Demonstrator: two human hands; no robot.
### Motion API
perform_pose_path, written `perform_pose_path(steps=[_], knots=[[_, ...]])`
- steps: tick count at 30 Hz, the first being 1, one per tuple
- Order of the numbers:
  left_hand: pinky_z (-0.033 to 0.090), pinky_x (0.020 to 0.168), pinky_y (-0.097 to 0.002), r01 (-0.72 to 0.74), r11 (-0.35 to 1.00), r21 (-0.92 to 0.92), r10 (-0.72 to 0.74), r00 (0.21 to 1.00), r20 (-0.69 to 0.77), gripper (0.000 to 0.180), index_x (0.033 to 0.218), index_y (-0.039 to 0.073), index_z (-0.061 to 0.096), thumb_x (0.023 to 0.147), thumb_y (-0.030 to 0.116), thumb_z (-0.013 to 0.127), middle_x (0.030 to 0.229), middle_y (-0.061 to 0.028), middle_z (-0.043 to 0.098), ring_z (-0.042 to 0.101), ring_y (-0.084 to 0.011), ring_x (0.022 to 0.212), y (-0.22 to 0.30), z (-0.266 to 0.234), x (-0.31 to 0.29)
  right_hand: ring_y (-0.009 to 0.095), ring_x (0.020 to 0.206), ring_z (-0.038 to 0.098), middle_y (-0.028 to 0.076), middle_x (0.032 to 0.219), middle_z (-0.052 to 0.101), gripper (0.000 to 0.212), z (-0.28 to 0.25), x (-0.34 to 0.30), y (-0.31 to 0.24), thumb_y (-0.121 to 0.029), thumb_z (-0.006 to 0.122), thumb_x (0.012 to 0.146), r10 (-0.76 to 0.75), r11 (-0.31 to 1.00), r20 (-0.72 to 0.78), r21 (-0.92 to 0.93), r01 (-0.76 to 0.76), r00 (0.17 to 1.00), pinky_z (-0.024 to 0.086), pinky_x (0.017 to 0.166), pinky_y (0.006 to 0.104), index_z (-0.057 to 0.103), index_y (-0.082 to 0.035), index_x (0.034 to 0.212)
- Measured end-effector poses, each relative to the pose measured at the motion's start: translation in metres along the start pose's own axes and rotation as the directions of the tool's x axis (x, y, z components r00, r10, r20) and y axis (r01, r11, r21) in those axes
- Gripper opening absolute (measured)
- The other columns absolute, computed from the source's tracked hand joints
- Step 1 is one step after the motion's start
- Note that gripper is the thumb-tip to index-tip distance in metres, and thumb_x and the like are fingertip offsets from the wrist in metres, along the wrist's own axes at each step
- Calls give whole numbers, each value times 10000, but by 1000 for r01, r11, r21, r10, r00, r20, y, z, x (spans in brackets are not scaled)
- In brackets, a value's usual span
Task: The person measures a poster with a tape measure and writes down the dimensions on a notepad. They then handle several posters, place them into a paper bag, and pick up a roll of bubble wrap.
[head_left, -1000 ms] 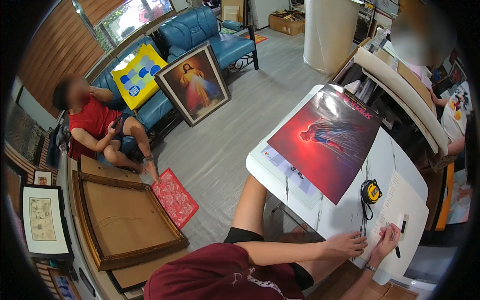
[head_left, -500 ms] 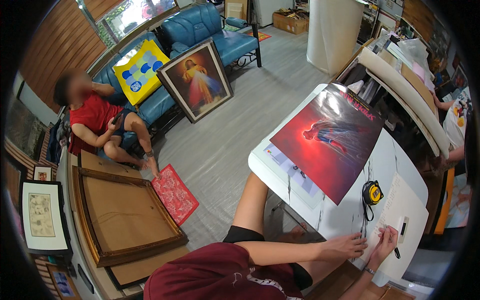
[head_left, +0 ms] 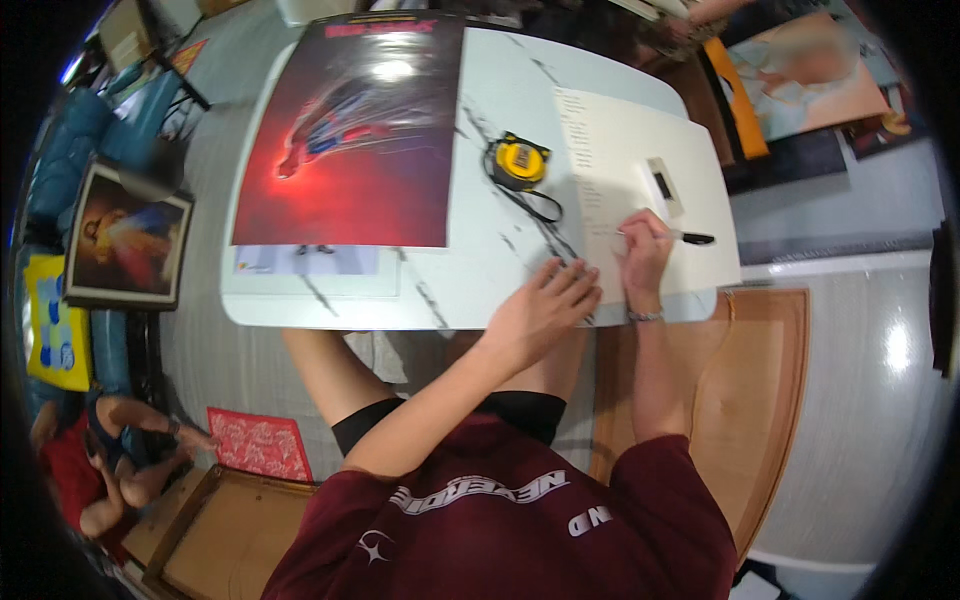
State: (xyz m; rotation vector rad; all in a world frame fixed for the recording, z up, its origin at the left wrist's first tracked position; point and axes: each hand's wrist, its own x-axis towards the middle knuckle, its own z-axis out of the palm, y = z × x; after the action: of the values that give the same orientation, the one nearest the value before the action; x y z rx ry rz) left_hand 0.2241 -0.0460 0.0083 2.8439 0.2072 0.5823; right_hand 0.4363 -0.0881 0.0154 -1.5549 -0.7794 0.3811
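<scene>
While my right hand [head_left: 647, 250] pinches a pen [head_left: 697, 239] at the sheet [head_left: 628, 165] on the table's [head_left: 460, 275] right side, my left hand [head_left: 543, 308] lies palm-down, fingers slightly parted, near the strap [head_left: 555, 237] of the tape measure [head_left: 521, 160]; a careless slide could tug it or smear wet handwriting [head_left: 575, 130].

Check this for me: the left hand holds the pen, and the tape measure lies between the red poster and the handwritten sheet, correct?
Not quite: the right hand holds the pen, as the head view shows. The tape measure does lie between the red poster and the handwritten sheet.
</scene>
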Motion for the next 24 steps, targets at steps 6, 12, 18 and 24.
perform_pose_path(steps=[6, 12, 18, 24], knots=[[332, 1162, -440, -18, 1000, -21, 18, 1000, 7, 432, 1344, 80, 546, 924, 179, 520, 1476, -95, 499, 427, -261, 1401, 5, -4, 1, 20, 571, 319, -43, 615, 451, 135, 1, -6, -5, 40, 499, 794, 49, 996, 129, 72, -59, 990, 229, 512, 207, 566, -5, 685], [337, 1156, -444, -20, 1000, -15, 20, 1000, 9, 423, 1329, 74, 557, 919, 170, 521, 1468, -98, 505, 431, -265, 1397, 4, -8, -2, 40, 581, 374, -29, 600, 492, 169, 7, -7, -9, -1, 505, 811, 54, 998, 166, -18, -52, 985, 291, 534, 228, 549, -4, 648], [342, 1152, -442, -24, 1000, -8, 24, 1000, 8, 415, 1311, 74, 570, 908, 166, 530, 1452, -91, 521, 448, -262, 1382, 3, -10, 1, 52, 576, 395, -9, 598, 519, 172, 10, -9, -8, -12, 496, 811, 35, 998, 142, -59, -27, 989, 314, 533, 242, 550, 11, 649], [345, 1151, -439, -23, 1000, 6, 23, 1000, 8, 405, 1301, 78, 579, 908, 169, 537, 1448, -86, 526, 452, -255, 1380, 3, -11, 1, 62, 573, 417, 5, 590, 526, 173, 11, -10, -7, -22, 494, 813, 17, 993, 119, -115, -3, 993, 339, 536, 240, 557, 17, 657]])
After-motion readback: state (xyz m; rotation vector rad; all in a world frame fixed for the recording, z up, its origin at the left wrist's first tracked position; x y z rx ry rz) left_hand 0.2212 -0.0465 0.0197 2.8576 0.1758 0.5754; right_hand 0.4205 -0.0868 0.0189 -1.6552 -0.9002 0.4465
